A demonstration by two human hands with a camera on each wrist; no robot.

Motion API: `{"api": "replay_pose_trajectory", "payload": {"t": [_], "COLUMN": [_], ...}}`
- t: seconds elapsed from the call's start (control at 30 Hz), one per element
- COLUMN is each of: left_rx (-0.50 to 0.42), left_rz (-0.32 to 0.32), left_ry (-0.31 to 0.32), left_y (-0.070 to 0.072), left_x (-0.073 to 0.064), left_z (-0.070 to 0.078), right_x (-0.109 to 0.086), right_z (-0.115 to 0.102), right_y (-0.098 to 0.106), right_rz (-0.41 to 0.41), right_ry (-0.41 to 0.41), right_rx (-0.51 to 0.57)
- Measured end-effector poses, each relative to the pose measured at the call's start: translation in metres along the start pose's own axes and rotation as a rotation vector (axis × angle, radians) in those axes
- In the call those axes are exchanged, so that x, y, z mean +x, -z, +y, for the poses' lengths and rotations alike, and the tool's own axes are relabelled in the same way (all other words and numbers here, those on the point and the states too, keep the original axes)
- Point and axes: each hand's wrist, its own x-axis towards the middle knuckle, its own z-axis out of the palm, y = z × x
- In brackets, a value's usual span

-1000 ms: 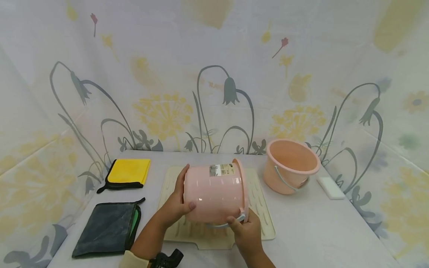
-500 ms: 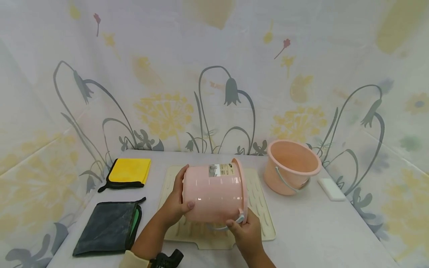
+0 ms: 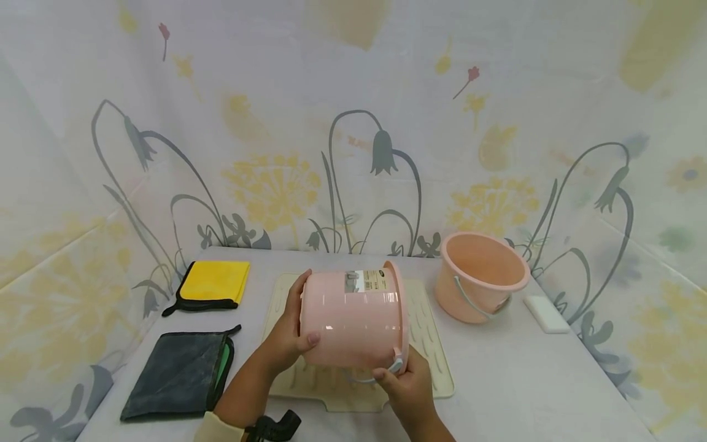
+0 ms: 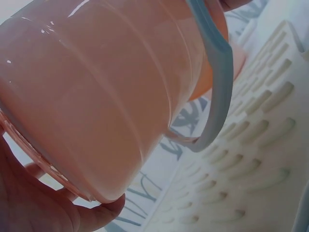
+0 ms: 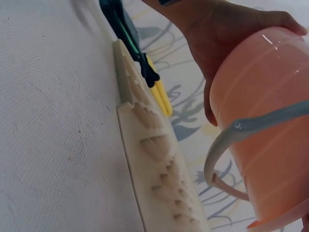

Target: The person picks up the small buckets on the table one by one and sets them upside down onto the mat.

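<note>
A pink plastic bucket (image 3: pixel 348 325) is held on its side over a cream ridged draining mat (image 3: pixel 353 399), its base to the left and its mouth to the right. My left hand (image 3: pixel 284 337) grips the base end, thumb on the near wall. At the rim, my right hand (image 3: pixel 411 390) holds the bucket beside the handle joint, thumb in front and the other fingers mostly hidden. The pale blue handle (image 4: pixel 222 89) hangs below the body, above the mat in the left wrist view. A printed label (image 3: pixel 367 281) shows on the upper wall.
A peach bucket (image 3: pixel 461 294) stands upright at the back right, with a white block (image 3: pixel 545 314) beside it. To the left lie a folded yellow cloth (image 3: pixel 214 281) with black edging and a folded dark grey cloth (image 3: pixel 171 374) with green inside.
The bucket's handle has swung slightly lower. Both hands keep their hold, and the bucket stays almost still.
</note>
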Motion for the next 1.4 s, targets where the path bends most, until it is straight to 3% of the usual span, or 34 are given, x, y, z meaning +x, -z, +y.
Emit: {"api": "replay_pose_trajectory", "payload": {"t": [0.27, 0.57, 0.63, 0.73, 0.93, 1.2, 1.3, 1.4], "left_rx": [0.013, 0.024, 0.039, 0.069, 0.094, 0.104, 0.124, 0.136], "left_rz": [-0.002, 0.010, 0.019, 0.035, 0.047, 0.072, 0.087, 0.096], "left_ry": [-0.025, -0.070, -0.068, -0.065, -0.076, -0.060, -0.043, -0.018], "left_y": [0.005, 0.012, 0.013, 0.016, 0.024, 0.035, 0.039, 0.040], "left_x": [-0.002, -0.003, -0.003, -0.005, -0.010, -0.017, -0.018, -0.019], "left_z": [0.001, 0.004, 0.005, 0.007, 0.010, 0.013, 0.014, 0.016], "right_x": [0.000, 0.011, 0.013, 0.013, 0.012, 0.013, 0.013, 0.010], "right_z": [0.001, 0.007, 0.008, 0.011, 0.016, 0.022, 0.025, 0.029], "right_y": [0.004, 0.020, 0.026, 0.037, 0.065, 0.096, 0.105, 0.115], "right_rz": [-0.067, -0.149, -0.144, -0.126, -0.170, -0.292, -0.317, -0.345], "right_ry": [0.009, 0.309, 0.344, 0.330, 0.194, -0.181, -0.266, -0.327], "right_rx": [0.014, -0.136, -0.189, -0.281, -0.424, -0.673, -0.741, -0.742]}}
